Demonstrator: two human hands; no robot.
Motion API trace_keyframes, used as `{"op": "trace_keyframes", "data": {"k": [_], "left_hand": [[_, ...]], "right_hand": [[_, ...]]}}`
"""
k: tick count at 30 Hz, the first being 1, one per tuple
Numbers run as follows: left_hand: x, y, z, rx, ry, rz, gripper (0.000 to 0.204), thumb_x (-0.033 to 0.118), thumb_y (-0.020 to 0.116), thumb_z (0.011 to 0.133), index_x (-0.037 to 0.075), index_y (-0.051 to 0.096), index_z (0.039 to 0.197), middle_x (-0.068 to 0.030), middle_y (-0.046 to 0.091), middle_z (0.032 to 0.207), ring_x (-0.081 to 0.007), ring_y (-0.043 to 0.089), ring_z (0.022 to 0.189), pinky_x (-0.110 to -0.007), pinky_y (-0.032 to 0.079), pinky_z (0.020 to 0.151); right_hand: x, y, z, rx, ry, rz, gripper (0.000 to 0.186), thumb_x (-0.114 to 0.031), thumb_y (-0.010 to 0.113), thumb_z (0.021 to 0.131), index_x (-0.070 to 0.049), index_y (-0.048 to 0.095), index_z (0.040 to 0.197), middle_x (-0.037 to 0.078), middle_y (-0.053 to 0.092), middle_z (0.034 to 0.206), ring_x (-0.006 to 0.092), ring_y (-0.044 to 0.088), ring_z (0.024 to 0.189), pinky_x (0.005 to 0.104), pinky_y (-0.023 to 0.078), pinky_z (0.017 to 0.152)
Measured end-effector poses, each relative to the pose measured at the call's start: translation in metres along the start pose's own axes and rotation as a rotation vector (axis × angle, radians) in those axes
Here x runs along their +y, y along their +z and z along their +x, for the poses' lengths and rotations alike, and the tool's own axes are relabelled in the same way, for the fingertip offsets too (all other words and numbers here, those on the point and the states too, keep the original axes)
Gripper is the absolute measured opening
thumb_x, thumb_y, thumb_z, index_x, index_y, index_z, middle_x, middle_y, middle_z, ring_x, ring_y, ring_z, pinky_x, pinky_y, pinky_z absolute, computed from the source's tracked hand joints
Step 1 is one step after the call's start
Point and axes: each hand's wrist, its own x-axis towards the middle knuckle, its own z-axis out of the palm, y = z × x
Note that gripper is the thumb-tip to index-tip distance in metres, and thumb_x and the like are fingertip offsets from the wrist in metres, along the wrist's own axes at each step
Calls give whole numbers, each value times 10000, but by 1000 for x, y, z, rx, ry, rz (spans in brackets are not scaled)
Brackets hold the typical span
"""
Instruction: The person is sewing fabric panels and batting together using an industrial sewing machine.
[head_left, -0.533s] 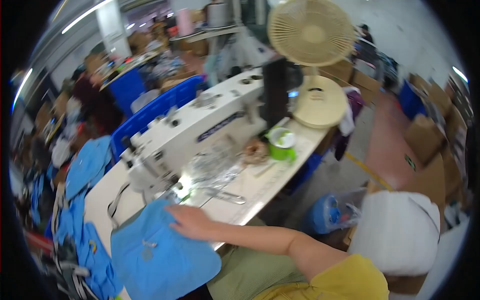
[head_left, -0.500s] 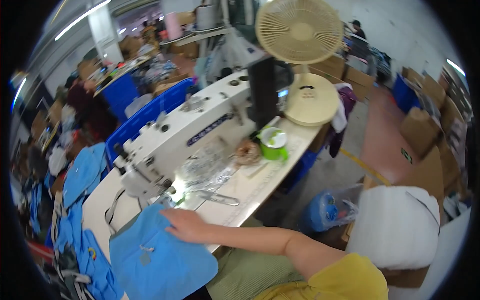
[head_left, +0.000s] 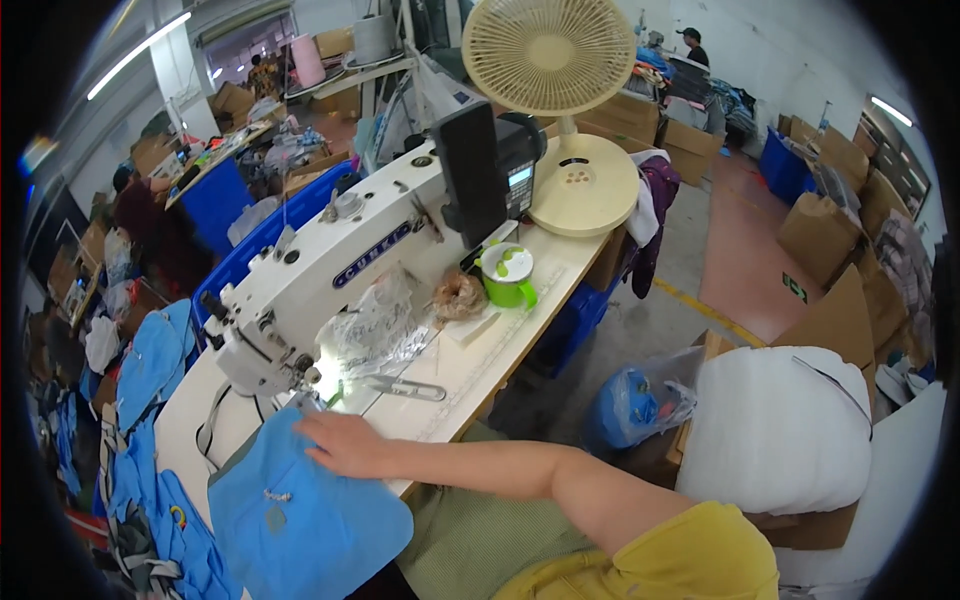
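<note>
Everything sits further left in view than half a second ago, fan and bench included, while the right hand (head_left: 348, 447) keeps its place on the blue fabric piece (head_left: 310, 520). Nearest are a yellow sleeve (head_left: 695, 560) and green clothing (head_left: 490, 530) over the lap. From the sleeve a bare forearm (head_left: 470, 461) reaches left to the fabric. The right hand lies palm down, its fingers extended and loosely parted on the cloth rather than closed round it. The left hand is out of sight, so I cannot tell how its fingers stand. The fabric piece drapes over the near edge of the white bench (head_left: 470, 378), its upper corner just beside the lit needle area of the white sewing machine (head_left: 285, 288).

Right of the needle lies a metal tool (head_left: 405, 387), with crumpled clear plastic (head_left: 365, 325) behind it, then a brown bundle (head_left: 459, 294) and a green cup (head_left: 512, 292). More blue cloth (head_left: 155, 365) is heaped to the left; a large white roll (head_left: 780, 430) stands to the right. Beyond are the cream fan (head_left: 550, 55), cardboard boxes (head_left: 690, 150) and, far off, a person in a dark cap (head_left: 693, 50)
</note>
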Motion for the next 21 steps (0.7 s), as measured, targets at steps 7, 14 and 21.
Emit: {"op": "trace_keyframes", "data": {"k": [7, 14, 21], "left_hand": [[64, 211, 39, -452, 70, -89, 990, 152, 899, 694, 133, 459, 1580, -193, 334, 1680, -391, 306, 1546, -506, 254, 1251], [76, 254, 0, -47, -188, -3, 815, 220, 909, 790, 97, 476, 1469, -200, 342, 1620, -415, 365, 1454, -513, 304, 1190], [103, 248, -11, -142, -381, -260, 244, 166, 801, 915, 33, 655, 1059, -97, 667, 1130, -222, 598, 1098, -356, 467, 914]], "right_hand": [[15, -2, 4, 70, -386, -51, 430, -255, 768, 852, -90, 670, 1237, 152, 606, 1404, 377, 539, 1329, 510, 405, 1148], [13, -13, 1, -85, -233, -150, 340, -206, 738, 826, -110, 754, 1152, 154, 646, 1336, 368, 580, 1271, 463, 482, 1053], [18, -10, 1, 21, -182, -103, 308, -202, 746, 807, -103, 746, 1098, 172, 629, 1348, 374, 562, 1289, 480, 478, 1062]]}}
